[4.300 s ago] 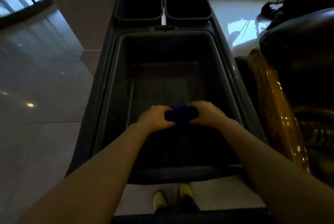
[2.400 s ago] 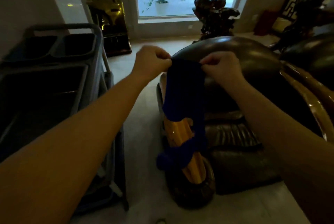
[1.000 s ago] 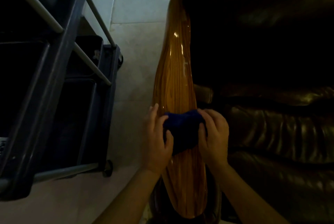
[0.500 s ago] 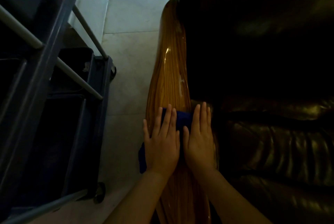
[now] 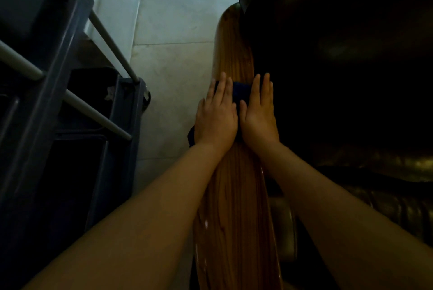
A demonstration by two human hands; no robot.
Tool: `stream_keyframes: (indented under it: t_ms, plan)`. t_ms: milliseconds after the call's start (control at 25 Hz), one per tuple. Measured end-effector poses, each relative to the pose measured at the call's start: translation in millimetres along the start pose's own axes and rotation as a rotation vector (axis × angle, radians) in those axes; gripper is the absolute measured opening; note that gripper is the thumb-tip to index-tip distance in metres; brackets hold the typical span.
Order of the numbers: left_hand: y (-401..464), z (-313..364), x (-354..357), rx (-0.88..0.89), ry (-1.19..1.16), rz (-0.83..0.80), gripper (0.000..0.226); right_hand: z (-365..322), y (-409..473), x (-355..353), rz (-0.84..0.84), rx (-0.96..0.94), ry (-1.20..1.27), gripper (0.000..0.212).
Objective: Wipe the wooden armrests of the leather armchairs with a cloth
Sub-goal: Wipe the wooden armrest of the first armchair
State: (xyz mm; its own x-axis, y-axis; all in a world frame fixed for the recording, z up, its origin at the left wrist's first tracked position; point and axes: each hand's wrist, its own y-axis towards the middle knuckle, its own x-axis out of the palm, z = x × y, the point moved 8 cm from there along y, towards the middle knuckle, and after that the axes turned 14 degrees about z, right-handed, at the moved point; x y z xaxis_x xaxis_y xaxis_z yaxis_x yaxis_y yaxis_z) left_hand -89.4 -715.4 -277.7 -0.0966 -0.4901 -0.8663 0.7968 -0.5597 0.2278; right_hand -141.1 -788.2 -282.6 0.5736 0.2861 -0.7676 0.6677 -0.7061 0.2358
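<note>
A glossy wooden armrest (image 5: 234,207) runs away from me along the left side of a dark leather armchair (image 5: 351,78). A dark blue cloth (image 5: 241,93) lies across the armrest about halfway up. My left hand (image 5: 216,116) and my right hand (image 5: 259,111) press flat on it side by side, fingers pointing away. Most of the cloth is hidden under my palms; one corner (image 5: 191,136) hangs off the armrest's left edge.
A dark grey cleaning cart (image 5: 54,107) with metal rails (image 5: 105,29) stands close on the left. A strip of pale tiled floor (image 5: 173,55) separates it from the armchair. The seat cushion (image 5: 386,196) lies to the right.
Both flat hands have slid the cloth farther along the armrest, away from me, toward the chair back. Earlier I took the cloth from the cart and laid it on the wood.
</note>
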Motion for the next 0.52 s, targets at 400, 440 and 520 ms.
stream_keyframes:
  t_ms: [400, 440, 520]
  plan:
    - [83, -1, 11, 0.009, -0.214, 0.040, 0.050, -3, 72, 9, 0.115, 0.029, -0.027, 0.061]
    - [77, -1, 8, 0.012, -0.218, 0.042, 0.050, -4, 68, 7, 0.104, 0.009, -0.037, 0.060]
    - [58, 2, 1, 0.045, -0.218, 0.033, 0.050, -7, 50, 1, 0.078, -0.037, -0.056, 0.058]
